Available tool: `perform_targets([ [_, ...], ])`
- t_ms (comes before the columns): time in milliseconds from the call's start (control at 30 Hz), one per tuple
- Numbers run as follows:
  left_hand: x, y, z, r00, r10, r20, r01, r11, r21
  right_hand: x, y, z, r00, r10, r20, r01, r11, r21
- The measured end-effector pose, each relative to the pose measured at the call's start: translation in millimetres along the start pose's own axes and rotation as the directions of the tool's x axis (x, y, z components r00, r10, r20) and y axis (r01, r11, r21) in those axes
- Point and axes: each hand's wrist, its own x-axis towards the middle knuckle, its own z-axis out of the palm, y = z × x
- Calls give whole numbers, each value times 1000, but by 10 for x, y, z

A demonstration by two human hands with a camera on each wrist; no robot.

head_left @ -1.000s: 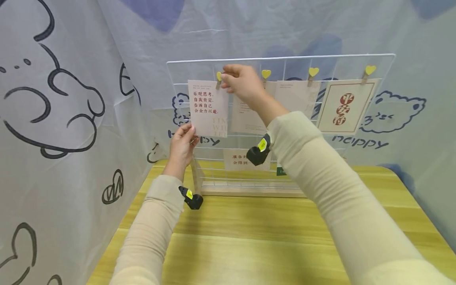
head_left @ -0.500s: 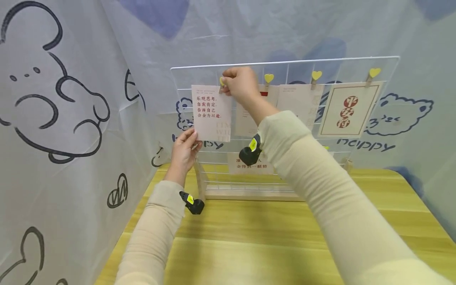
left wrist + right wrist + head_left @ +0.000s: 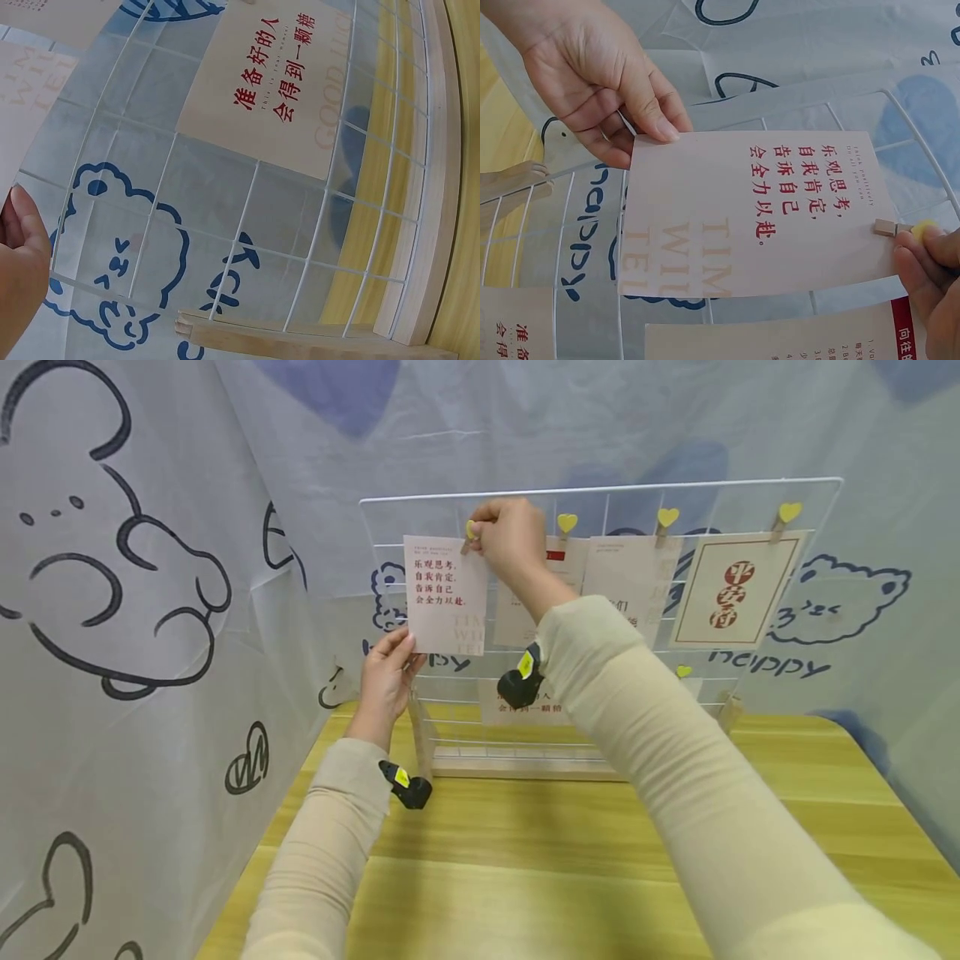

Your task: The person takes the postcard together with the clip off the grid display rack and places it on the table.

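A pale pink card (image 3: 442, 631) with red Chinese lettering stands upright against the white wire grid (image 3: 390, 545) at its upper left. My left hand (image 3: 386, 681) pinches the card's lower left corner between thumb and fingers. At the card's top right sits a small wooden clip (image 3: 885, 227) topped by a yellow heart (image 3: 925, 226). My right hand (image 3: 513, 539) pinches this clip by its heart end, and its fingers partly cover the heart. The clip's wooden tip overlaps the card's top edge in the right wrist view.
Further right on the grid, more cards hang from heart clips, among them a red-bordered card (image 3: 738, 592). A lower card (image 3: 266, 82) hangs beneath. The grid stands in a wooden base (image 3: 525, 768) on a wooden table (image 3: 487, 860). Printed cloth (image 3: 172, 677) encloses the left and back.
My right hand's fingers have closed in on the heart clip, and its wrist has shifted slightly left. My left hand keeps its pinch on the card. The head view has shifted a little.
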Motion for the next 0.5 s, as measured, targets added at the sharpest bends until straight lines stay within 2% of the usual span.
perform_targets([
  [267, -2, -5, 22, 1000, -1, -26, 1, 1000, 3, -8, 11, -10, 996, -61, -65, 55, 995, -87],
  [500, 8, 1, 39, 1000, 4, -19, -5, 1000, -24, -18, -12, -33, 993, -79, -93, 76, 997, -32],
])
